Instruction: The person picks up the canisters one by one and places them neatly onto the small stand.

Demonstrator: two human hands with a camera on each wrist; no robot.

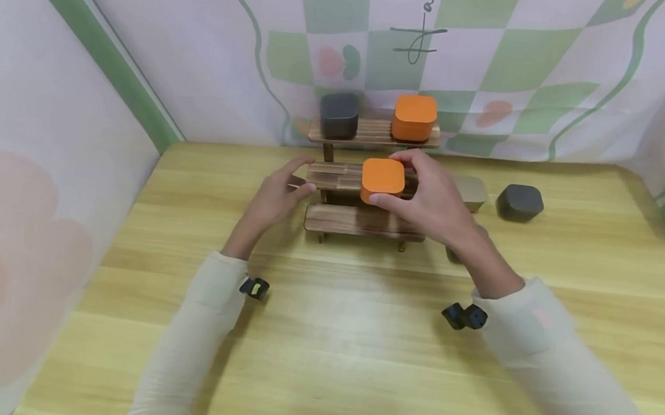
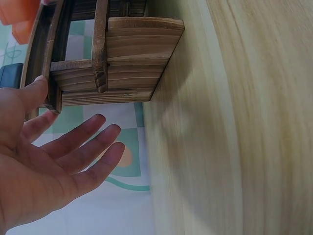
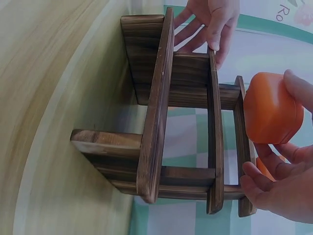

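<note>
A three-tier wooden stand [image 1: 332, 219] rises in steps against the backdrop. My left hand [image 1: 273, 194] pinches the left end of its middle tier between thumb and index finger; the other fingers are spread, as the left wrist view shows [image 2: 73, 161]. In my right hand [image 1: 438, 198] is an orange rounded box [image 1: 383, 175], gripped between thumb and fingers, with its lid facing up. It is held over the right half of the middle tier, and the right wrist view shows it tilted box-side [image 3: 273, 107] beyond the planks. A dark grey box [image 1: 339, 116] and another orange box [image 1: 415, 118] stand on the top tier.
Right of the stand on the table [image 1: 330, 334] are a dark grey box [image 1: 519, 203] and a beige box [image 1: 470, 192] partly behind my right hand. Another dark box [image 1: 453, 255] is mostly hidden under that wrist. A patterned cloth [image 1: 387, 58] hangs directly behind the stand.
</note>
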